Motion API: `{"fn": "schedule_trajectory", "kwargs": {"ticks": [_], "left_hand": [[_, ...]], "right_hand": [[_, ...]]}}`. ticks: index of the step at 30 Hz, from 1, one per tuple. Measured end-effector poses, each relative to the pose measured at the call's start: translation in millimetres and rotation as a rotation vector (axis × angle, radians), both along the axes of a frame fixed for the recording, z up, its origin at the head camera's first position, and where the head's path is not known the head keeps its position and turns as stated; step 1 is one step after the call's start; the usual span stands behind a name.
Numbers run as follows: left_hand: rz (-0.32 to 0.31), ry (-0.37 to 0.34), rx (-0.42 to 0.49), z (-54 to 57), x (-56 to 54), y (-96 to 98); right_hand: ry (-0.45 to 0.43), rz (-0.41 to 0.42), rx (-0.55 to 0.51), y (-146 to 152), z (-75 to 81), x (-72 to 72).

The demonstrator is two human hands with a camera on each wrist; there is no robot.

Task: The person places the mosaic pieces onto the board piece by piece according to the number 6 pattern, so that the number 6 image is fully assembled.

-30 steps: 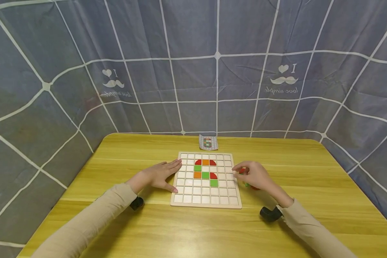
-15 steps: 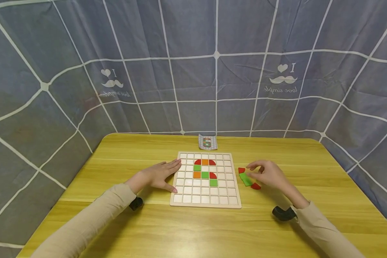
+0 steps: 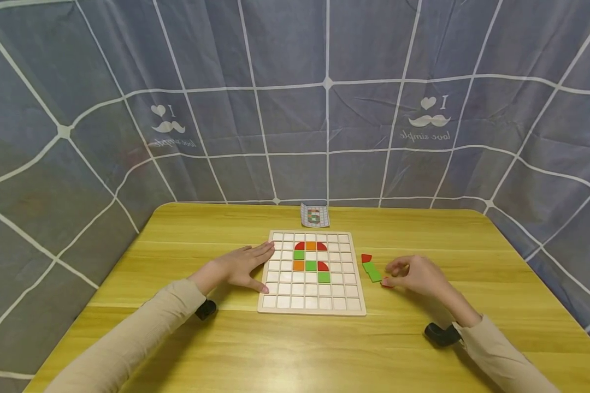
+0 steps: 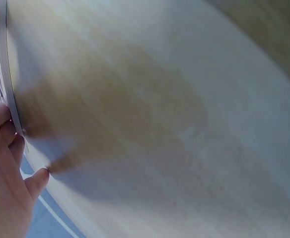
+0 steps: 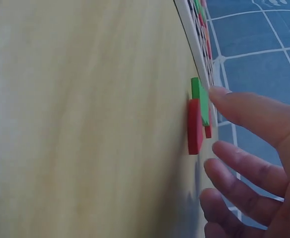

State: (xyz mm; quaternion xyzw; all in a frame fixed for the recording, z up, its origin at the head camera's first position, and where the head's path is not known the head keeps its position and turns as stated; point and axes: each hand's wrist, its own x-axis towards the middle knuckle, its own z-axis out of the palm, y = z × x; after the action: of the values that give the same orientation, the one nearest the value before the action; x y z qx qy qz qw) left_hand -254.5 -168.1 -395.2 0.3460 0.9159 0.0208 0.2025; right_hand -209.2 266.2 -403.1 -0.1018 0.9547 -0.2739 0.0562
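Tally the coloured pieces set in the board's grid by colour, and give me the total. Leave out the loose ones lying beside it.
Red pieces: 3
Green pieces: 3
Orange pieces: 2
Total on the board: 8

The right hand (image 3: pixel 418 274), which a second ago had its fingertips at the right edge of the board (image 3: pixel 312 312), has moved right and toward the person, its thumb now over the nearer red piece (image 3: pixel 387 284) and partly covering it. The green tiles (image 3: pixel 372 272) and the farther red piece (image 3: pixel 366 258), largely hidden beneath that hand then, now show uncovered.
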Motion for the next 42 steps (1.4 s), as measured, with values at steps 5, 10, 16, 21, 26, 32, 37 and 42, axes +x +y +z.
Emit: {"fn": "schedule_trajectory", "kwargs": {"ticks": [5, 10, 16, 21, 26, 32, 37, 42], "left_hand": [[-0.003, 0.002, 0.001, -1.2, -0.9, -1.0], [-0.005, 0.004, -0.002, -3.3, -1.1, -1.6], [-0.006, 0.012, 0.008, -3.4, 0.2, -1.9], [-0.011, 0.015, 0.008, -3.8, 0.0, -1.9], [-0.017, 0.016, -0.007, -3.8, -1.1, -1.8], [-0.009, 0.008, -0.007, -2.5, -1.0, -1.5], [-0.009, 0.014, -0.005, -2.4, -0.4, -1.3], [-0.009, 0.013, 0.006, -2.4, 0.4, -0.5]], "right_hand": [[-0.005, -0.007, 0.008, 1, -4.6, 2.5], [-0.012, -0.008, 0.005, 1, -7.7, 3.1], [-0.011, 0.037, 0.004, 3, -7.7, -0.2], [-0.001, 0.083, 0.014, 7, -7.0, -2.6], [0.013, 0.102, 0.01, 9, -7.1, -3.3], [0.048, 0.08, 0.022, 11, -9.7, -4.0], [0.061, 0.066, 0.014, 12, -12.7, -5.0], [0.068, 0.065, -0.006, 14, -14.1, -6.5]]}}
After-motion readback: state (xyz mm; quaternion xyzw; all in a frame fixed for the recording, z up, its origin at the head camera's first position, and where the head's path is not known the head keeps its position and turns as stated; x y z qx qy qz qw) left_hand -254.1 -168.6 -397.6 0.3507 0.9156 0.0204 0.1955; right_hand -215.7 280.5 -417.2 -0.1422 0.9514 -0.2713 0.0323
